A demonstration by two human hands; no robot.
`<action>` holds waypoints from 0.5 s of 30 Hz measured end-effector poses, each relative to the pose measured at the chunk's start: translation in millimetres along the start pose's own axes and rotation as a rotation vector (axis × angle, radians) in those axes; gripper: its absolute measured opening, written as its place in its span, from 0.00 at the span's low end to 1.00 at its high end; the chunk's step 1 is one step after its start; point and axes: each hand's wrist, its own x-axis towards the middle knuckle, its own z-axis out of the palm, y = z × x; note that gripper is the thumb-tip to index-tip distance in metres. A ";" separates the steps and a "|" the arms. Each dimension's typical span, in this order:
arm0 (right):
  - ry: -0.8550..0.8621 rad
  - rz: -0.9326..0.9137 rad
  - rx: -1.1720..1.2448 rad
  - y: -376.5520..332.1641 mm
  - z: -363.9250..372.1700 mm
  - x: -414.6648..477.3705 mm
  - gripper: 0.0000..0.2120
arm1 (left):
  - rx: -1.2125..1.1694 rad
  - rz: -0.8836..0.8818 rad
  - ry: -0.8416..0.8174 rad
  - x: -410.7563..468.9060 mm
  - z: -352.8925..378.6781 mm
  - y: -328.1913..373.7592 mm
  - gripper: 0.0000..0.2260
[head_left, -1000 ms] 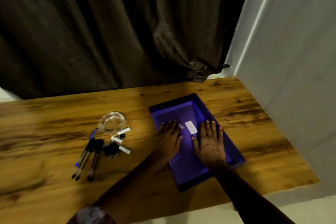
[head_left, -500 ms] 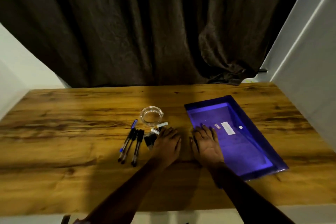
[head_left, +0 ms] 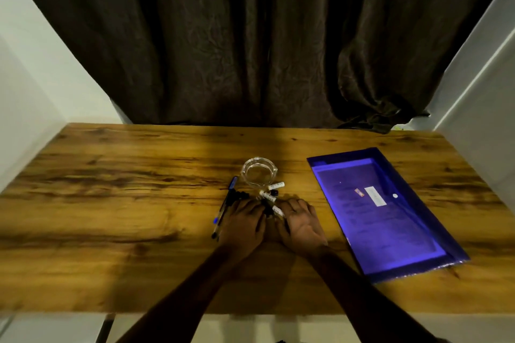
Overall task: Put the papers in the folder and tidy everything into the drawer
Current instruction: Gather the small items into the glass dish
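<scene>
Wooden tabletop (head_left: 111,203), dark curtain (head_left: 250,50) behind. Purple folder (head_left: 390,217) lies flat at right. Palm-down, left hand (head_left: 245,221) and right hand (head_left: 302,225) rest, fingers relaxed, on pens (head_left: 223,213) and small tubes (head_left: 269,196) beside glass dish (head_left: 259,172).

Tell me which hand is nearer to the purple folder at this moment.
Right. The right hand is on the wooden desk just left of the purple folder, not touching it; the left hand is farther left, over the pens.
</scene>
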 end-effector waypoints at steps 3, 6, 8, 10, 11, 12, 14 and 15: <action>-0.045 0.019 0.032 -4.7 2.9 4.0 0.24 | -0.013 0.010 -0.011 1.4 -3.8 -4.6 0.18; -0.055 0.025 0.104 -3.9 5.2 8.7 0.23 | -0.025 -0.008 0.004 7.1 -8.4 -2.1 0.18; -0.038 0.029 0.162 -4.0 5.0 10.0 0.23 | -0.019 -0.058 0.008 13.3 -10.0 2.2 0.17; 0.007 0.042 0.236 -4.3 2.9 7.9 0.22 | -0.012 -0.127 0.012 19.4 -9.0 8.3 0.19; 0.031 0.056 0.267 -3.2 1.4 6.7 0.22 | -0.017 -0.165 0.004 22.3 -8.4 11.9 0.22; 0.052 0.072 0.291 -1.4 -0.7 5.5 0.23 | -0.025 -0.202 -0.010 24.9 -8.4 15.5 0.24; 0.081 0.101 0.312 5.6 -6.3 7.4 0.23 | -0.037 -0.268 -0.036 30.4 -6.3 20.4 0.26; 0.082 0.107 0.309 9.4 -8.3 9.2 0.23 | -0.038 -0.293 -0.043 31.9 -5.3 21.6 0.27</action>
